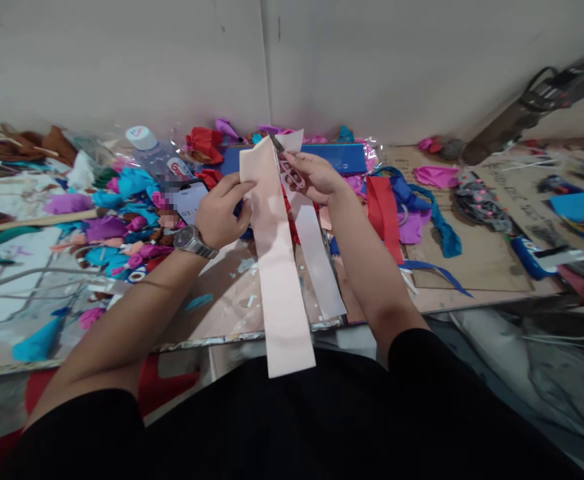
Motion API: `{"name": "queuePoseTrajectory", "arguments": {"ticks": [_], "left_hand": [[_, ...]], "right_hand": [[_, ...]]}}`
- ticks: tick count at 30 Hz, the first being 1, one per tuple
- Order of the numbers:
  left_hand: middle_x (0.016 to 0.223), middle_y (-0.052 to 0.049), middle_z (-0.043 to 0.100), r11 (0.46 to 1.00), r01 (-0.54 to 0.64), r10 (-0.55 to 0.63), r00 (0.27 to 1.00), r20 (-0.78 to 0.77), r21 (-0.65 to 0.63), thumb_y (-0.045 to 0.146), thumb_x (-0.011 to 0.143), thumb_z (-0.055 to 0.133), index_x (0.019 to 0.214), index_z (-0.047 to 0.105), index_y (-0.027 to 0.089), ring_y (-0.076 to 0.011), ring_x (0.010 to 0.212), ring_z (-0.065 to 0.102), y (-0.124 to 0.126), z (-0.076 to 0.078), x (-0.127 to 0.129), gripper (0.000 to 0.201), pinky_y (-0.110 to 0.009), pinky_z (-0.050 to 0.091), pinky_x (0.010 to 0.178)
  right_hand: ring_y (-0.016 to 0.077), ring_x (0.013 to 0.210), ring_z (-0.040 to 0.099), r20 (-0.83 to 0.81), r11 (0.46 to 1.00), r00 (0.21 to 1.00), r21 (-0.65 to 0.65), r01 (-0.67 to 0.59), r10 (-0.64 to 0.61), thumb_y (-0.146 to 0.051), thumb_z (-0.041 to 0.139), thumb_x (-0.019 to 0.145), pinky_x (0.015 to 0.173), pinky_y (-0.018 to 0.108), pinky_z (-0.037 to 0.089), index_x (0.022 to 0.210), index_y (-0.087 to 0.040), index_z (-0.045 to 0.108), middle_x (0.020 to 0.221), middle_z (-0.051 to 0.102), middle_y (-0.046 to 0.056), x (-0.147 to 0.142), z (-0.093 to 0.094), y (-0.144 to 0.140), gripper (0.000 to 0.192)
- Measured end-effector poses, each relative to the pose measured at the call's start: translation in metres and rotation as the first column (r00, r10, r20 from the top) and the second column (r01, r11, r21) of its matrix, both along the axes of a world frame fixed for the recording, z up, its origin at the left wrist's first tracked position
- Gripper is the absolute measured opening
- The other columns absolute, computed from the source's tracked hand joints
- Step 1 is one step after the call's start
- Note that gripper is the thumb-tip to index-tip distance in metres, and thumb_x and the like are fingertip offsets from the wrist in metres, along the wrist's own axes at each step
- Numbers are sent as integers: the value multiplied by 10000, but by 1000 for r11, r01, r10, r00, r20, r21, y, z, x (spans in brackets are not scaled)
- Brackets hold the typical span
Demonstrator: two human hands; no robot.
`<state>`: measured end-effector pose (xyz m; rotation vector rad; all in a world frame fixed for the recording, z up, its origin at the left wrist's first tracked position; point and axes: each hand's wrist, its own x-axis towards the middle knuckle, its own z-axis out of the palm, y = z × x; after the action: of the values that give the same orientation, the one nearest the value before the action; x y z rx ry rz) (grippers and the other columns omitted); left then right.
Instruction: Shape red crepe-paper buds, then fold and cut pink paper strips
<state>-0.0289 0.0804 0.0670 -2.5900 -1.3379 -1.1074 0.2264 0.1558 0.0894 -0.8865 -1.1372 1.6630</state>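
Plain off-white wall (pixel 372 60) at the back, and under it a low brown cardboard-looking work board (pixel 472 260) that's completely buried in craft mess. Far left there's a heap of crumpled teal, purple and pink scraps (pixel 112 220), soft and wadded, plus a white-capped bottle (pixel 142 138) lying near the wall. Then the left hand (pixel 219 213), watch on the wrist, pinches the edge of a long pale pink strip (pixel 279 267) that looks smooth and flat like foam sheet and hangs down off the board's front edge onto the lap. The right hand (pixel 315 177) is closed around small scissors (pixel 285 160), blades at the strip's top, with a narrower cut piece dangling beside it. Further right: a flat red strip (pixel 385 213), twisted blue ribbon (pixel 437 220), and a dark tool (pixel 537 107) leaning on the wall.
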Motion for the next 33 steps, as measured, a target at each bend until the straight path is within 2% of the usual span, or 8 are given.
{"name": "queuePoseTrajectory", "arguments": {"ticks": [3,10,16,20,23,27,30,33], "left_hand": [[1449,-102,667,1000,10,-10,1000,-10,4,275,913,591,1426,683,304,-335,1324,666,3,-3,-5,522,-509,574,1125],[1436,-115,678,1000,20,-20,1000,-12,15,282,942,582,1401,696,276,-333,1330,665,6,-6,-14,473,-495,577,1107],[1445,-105,679,1000,9,-9,1000,-15,12,330,953,581,1391,697,292,-329,1324,674,4,-4,-11,454,-480,580,1117],[1428,-103,677,1000,-24,24,1000,14,4,375,956,590,1378,688,299,-328,1305,673,5,-2,-3,440,-477,584,1098],[1376,-123,677,999,-32,33,995,97,-2,413,959,615,1343,681,256,-336,1272,673,10,2,5,421,-493,560,1104],[1335,-139,647,998,-57,64,962,265,-33,516,947,666,1287,677,226,-345,1214,665,23,11,16,446,-518,551,1054],[1256,-117,667,992,-124,130,938,322,-40,547,922,683,1227,685,221,-306,1203,638,35,22,26,447,-512,566,996],[1238,-69,693,991,-132,137,929,345,-39,574,888,691,1184,677,244,-260,1224,626,49,31,36,443,-521,532,1086]], "right_hand": [[85,688,604,9,1000,1000,1,-7,7,-312,727,1026,689,217,538,1089,-210,701,903,713,-22,-1,0,0,123],[73,629,540,-20,1000,1000,7,-24,24,-252,709,1039,595,183,485,1051,-191,683,835,654,-34,-6,-1,-1,68],[88,678,584,49,999,999,38,-7,5,-325,733,1025,698,237,532,1069,-208,700,880,683,-31,-5,2,-3,129],[97,680,585,-48,1000,999,1,-11,11,-250,697,1038,712,250,532,1070,-199,705,875,704,-34,-1,0,0,61],[84,652,580,-113,1000,994,5,-6,7,-192,664,1047,671,222,522,1079,-182,692,872,711,-36,1,-2,4,44],[63,641,588,-95,998,995,53,-30,35,-211,716,1023,624,178,500,1118,-164,667,893,723,-31,3,-3,7,117],[59,606,559,-30,995,997,76,-63,66,-223,761,989,566,176,463,1109,-153,663,915,737,-20,7,-2,6,171],[62,576,528,20,992,996,96,-87,85,-219,789,957,540,197,467,1077,-150,669,937,746,-13,15,1,5,183]]}}
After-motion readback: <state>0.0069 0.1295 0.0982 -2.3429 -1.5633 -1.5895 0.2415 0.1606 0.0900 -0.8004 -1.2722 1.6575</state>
